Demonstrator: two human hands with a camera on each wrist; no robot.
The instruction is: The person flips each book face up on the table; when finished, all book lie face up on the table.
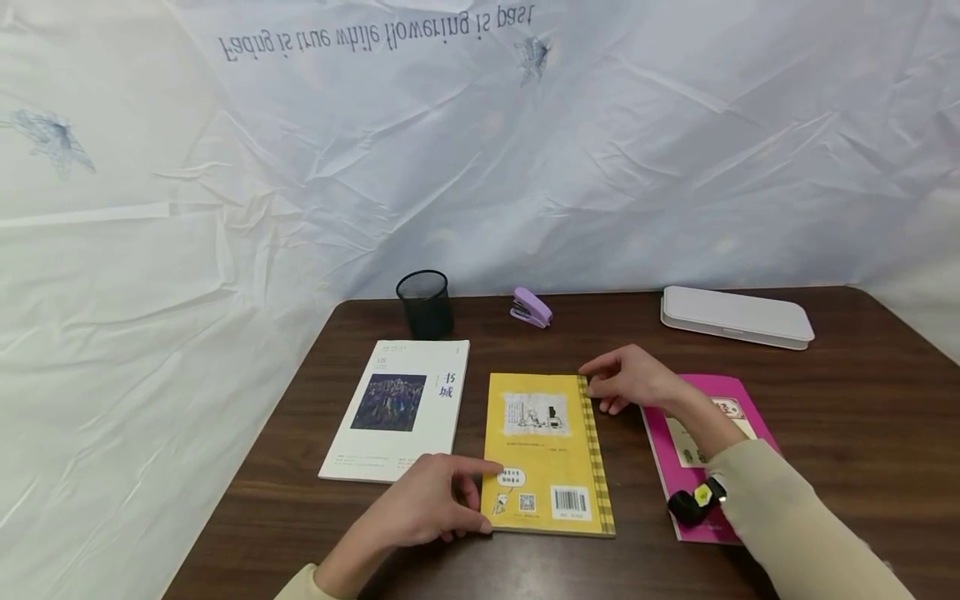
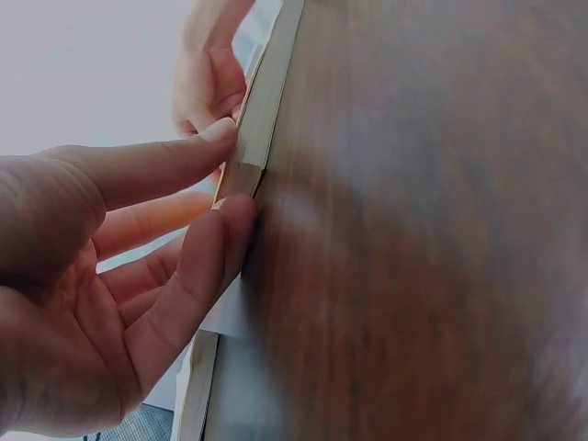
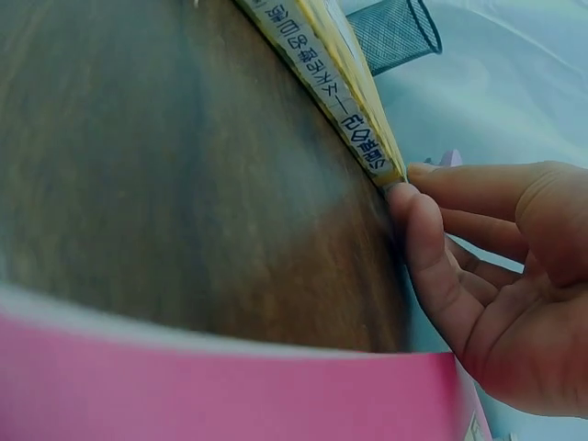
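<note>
Yellow book (image 1: 547,454) on table (image 1: 825,417) is touched by left hand (image 1: 431,504) and right hand (image 1: 630,379); fingers relaxed, apparently not clamped.

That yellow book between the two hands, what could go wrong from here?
The yellow book is touched only by fingertips: the left hand at its near left edge, the right hand at its far right corner. It might slip and skid into the white book or the pink book lying close alongside.
</note>
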